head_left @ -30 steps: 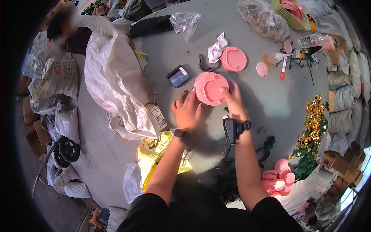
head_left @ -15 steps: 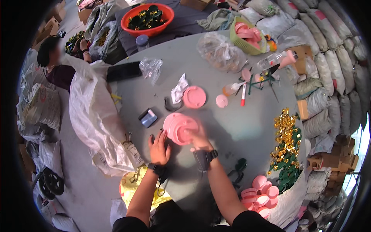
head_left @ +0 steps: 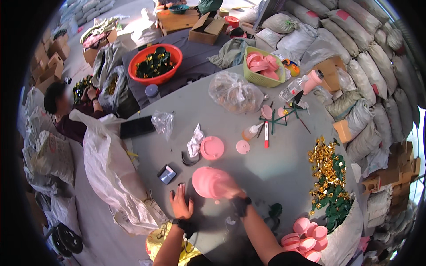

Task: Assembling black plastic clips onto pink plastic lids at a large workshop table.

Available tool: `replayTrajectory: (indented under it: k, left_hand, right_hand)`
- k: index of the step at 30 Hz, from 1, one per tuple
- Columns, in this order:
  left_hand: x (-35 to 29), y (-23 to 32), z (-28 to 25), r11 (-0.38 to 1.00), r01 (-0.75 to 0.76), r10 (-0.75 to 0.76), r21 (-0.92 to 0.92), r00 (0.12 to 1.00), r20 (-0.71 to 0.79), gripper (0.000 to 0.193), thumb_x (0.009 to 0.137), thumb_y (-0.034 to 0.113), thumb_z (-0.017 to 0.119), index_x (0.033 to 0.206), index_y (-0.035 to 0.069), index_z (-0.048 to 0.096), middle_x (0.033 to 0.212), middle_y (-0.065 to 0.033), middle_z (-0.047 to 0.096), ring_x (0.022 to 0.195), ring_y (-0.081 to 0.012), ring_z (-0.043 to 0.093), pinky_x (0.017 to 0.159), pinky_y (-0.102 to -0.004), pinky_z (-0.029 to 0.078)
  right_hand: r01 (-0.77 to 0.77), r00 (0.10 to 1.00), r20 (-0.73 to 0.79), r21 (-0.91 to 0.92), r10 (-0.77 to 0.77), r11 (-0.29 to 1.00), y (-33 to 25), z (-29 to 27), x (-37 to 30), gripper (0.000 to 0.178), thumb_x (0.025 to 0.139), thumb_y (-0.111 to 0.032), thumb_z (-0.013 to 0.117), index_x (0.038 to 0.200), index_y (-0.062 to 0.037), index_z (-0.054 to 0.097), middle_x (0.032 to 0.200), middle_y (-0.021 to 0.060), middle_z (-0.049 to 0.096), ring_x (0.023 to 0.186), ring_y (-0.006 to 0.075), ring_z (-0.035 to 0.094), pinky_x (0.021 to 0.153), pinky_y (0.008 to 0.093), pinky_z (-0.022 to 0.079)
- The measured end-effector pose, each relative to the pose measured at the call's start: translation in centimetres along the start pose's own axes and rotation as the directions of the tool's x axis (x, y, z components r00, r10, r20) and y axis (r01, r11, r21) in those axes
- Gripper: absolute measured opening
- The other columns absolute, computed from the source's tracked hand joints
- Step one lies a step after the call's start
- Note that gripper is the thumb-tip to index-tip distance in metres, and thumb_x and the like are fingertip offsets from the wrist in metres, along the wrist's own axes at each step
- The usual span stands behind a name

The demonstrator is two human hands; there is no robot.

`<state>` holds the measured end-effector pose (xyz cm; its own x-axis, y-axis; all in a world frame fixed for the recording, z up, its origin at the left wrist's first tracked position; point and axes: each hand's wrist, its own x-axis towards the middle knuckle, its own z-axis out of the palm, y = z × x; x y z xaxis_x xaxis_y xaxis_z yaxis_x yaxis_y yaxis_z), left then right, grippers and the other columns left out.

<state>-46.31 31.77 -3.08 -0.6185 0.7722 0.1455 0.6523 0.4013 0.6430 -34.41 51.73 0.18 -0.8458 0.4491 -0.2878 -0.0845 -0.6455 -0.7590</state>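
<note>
On my left hand (head_left: 181,205) the fingers are spread; just ahead and right of them is the pink round lid (head_left: 207,181). My right hand (head_left: 232,190) meets its right side, too blurred to tell whether those fingers clamp it.

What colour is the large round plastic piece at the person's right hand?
Pink; the head view shows the large round plastic piece best, though it is blurred.

Bright light, blurred right hand (head_left: 230,191)
</note>
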Motion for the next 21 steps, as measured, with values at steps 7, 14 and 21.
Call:
replayTrajectory:
  k: [7,14,21]
  left_hand:
    - [1.4,1.7,-0.2,0.961,0.074,-0.103,0.268,0.990,0.096,0.061,0.072,0.022,0.055,0.129,0.005,0.040,0.135,-0.0116,0.041,0.126,-0.0269,0.035,0.105,-0.0516,0.018]
    - [0.9,1.4,-0.5,0.919,0.115,-0.174,0.378,0.977,0.127,0.054,0.072,0.026,0.056,0.123,0.009,0.046,0.136,-0.0095,0.040,0.125,-0.0263,0.036,0.104,-0.0530,0.018]
    - [1.8,2.1,-0.2,0.927,0.098,-0.160,0.363,0.976,0.146,0.055,0.072,0.026,0.056,0.123,0.009,0.047,0.136,-0.0099,0.039,0.125,-0.0270,0.036,0.104,-0.0538,0.019]
  right_hand:
    - [0.385,0.907,-0.297,0.299,-0.299,0.873,-14.4,-2.5,0.7,0.057,0.091,-0.042,0.048,0.135,-0.0079,0.034,0.132,0.0063,0.045,0.121,0.0200,0.042,0.103,0.0386,0.033]
    - [0.625,0.738,-0.404,0.112,-0.540,0.772,-30.2,-8.6,16.2,0.053,0.083,-0.034,0.064,0.126,-0.0100,0.044,0.124,0.0067,0.052,0.113,0.0215,0.051,0.097,0.0390,0.043]
    - [0.617,0.691,-0.404,-0.102,-0.600,0.780,-34.8,-16.1,24.7,0.065,0.085,-0.032,0.062,0.136,-0.0119,0.028,0.136,0.0140,0.035,0.120,0.0295,0.043,0.097,0.0400,0.042]
